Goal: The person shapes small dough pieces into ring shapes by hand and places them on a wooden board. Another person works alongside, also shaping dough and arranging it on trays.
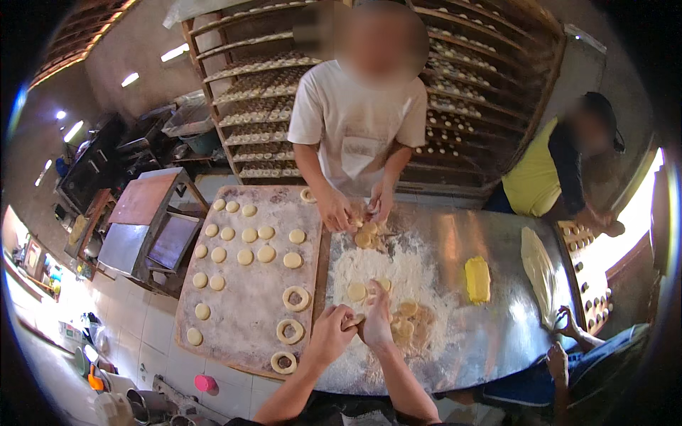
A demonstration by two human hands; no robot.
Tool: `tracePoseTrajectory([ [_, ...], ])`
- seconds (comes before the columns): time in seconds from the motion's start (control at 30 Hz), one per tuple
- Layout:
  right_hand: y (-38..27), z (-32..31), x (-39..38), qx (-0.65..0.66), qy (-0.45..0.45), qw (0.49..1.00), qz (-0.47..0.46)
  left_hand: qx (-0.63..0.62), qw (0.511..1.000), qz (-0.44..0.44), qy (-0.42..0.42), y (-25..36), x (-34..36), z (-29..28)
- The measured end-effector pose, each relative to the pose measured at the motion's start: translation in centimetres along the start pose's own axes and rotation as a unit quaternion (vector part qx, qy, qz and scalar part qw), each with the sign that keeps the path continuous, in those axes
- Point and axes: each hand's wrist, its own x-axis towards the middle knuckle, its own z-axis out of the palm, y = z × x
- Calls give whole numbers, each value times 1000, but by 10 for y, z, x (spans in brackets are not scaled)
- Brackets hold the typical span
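Observation:
Both hands are low in the centre over the floured metal table (455,341). My left hand (331,331) has its fingers curled closed on a small piece of pale dough (352,321). My right hand (376,319) grips the same piece from the right, its fingers raised and together, partly over a flat dough round. Flattened dough rounds (357,291) lie in flour just above my hands, and several more (405,326) lie to the right. To the left, a floured wooden board (227,312) holds several dough rounds and dough rings (296,291).
A co-worker (355,113) opposite handles dough. Another person (540,170) stands right beside a tray of pieces (582,263); another person's hands (568,330) are at lower right, near a pale sheet (533,266). A yellow block (477,280) lies on the table. Loaded racks (249,121) stand behind.

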Motion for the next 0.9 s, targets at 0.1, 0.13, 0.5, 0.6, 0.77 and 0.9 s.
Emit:
tracePoseTrajectory([
  [0.1,12,-5,-5,363,-156,913,99,63,986,72,133,0,-6,16],
  [0.13,17,-10,-6,487,-211,838,127,61,976,104,181,-1,-7,21],
  [0.5,-23,-3,-23,276,-201,939,-50,-384,908,52,161,-29,-39,22],
  [0.6,-38,13,-31,677,-192,699,130,-20,972,112,204,-39,-42,5],
  [0.77,-63,45,-38,596,-245,759,95,-174,960,7,220,-52,-58,-25],
  [0.9,-80,72,-44,232,-223,941,-103,-54,972,73,215,-69,-66,-53],
])
